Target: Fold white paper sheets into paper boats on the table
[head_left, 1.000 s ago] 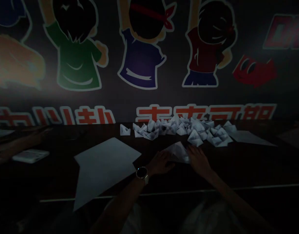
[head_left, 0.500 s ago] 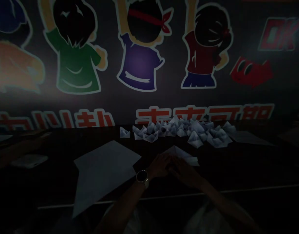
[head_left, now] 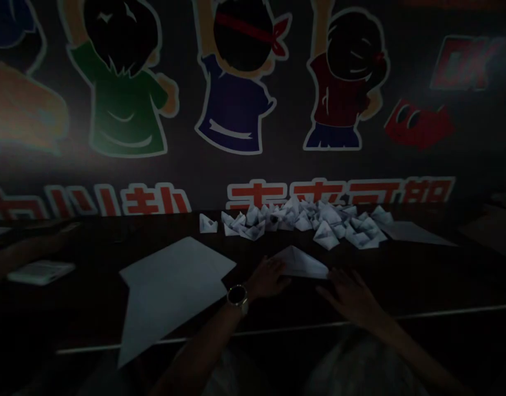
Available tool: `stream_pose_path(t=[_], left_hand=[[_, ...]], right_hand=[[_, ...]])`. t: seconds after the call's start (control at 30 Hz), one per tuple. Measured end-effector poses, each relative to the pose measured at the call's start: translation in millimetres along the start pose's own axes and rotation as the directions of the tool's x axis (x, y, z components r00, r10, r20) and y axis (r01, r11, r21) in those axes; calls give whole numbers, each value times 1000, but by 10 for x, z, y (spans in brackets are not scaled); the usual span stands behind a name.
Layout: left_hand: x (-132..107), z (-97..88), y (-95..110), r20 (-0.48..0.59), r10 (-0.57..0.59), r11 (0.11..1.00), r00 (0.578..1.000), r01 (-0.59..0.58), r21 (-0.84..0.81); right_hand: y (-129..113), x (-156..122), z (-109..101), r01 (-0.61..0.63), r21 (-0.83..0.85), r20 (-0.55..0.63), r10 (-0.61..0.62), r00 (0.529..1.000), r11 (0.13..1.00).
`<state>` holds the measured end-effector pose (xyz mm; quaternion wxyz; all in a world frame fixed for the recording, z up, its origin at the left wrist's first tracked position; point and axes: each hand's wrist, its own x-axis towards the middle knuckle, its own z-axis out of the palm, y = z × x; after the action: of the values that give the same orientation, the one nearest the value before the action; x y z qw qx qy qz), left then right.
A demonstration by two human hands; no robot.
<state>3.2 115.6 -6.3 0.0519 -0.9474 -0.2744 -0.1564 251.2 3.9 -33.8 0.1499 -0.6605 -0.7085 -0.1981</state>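
The scene is very dark. A folded white paper triangle (head_left: 299, 263) lies flat on the dark table (head_left: 422, 280). My left hand (head_left: 267, 278), with a watch on its wrist, rests on the triangle's left corner, fingers lying flat. My right hand (head_left: 351, 294) lies on the table by the triangle's right tip, fingers spread and holding nothing. Behind the triangle stands a heap of several small folded paper boats (head_left: 302, 223).
A stack of plain white sheets (head_left: 170, 286) lies left of my hands. One more sheet (head_left: 413, 234) sits at the right of the boats. Another person's arm (head_left: 14, 253) and a white pad (head_left: 40, 271) are at far left. A cartoon wall mural rises behind.
My right hand slid left across the folded paper, then drew back right and nearer to me, off the paper. My left hand stayed at the left corner.
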Motion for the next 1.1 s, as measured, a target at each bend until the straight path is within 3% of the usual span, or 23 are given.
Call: stream_pose_path(t=[0.13,0.2,0.27,0.37,0.63,0.73,0.93,1.1], left_hand=[[2,61,0,-33,-4,999,999,5,42],[1,98,-13,-44,31,998,999,-28,57],[-5,122,-27,-68,58,996,996,-54,66],[-13,103,-19,-112,58,996,992,-51,67],[-22,-173,91,-62,59,998,996,-58,27],[-140,-252,-4,-36,75,997,997,-75,17],[-467,-423,-277,9,-8,998,1000,8,66],[-287,-523,-210,-52,-101,972,994,109,209]], right_hand=[[-71,320,-9,-74,-30,-141,70,988,997],[-126,503,21,50,25,-132,-46,990,998],[-185,619,85,200,132,-48,-195,980,971],[-258,640,205,285,297,51,-313,948,911],[-258,580,223,214,418,181,-312,933,883],[-237,581,212,226,425,167,-321,932,877],[-228,557,231,223,422,163,-315,935,879],[-218,574,261,207,443,197,-320,927,872]])
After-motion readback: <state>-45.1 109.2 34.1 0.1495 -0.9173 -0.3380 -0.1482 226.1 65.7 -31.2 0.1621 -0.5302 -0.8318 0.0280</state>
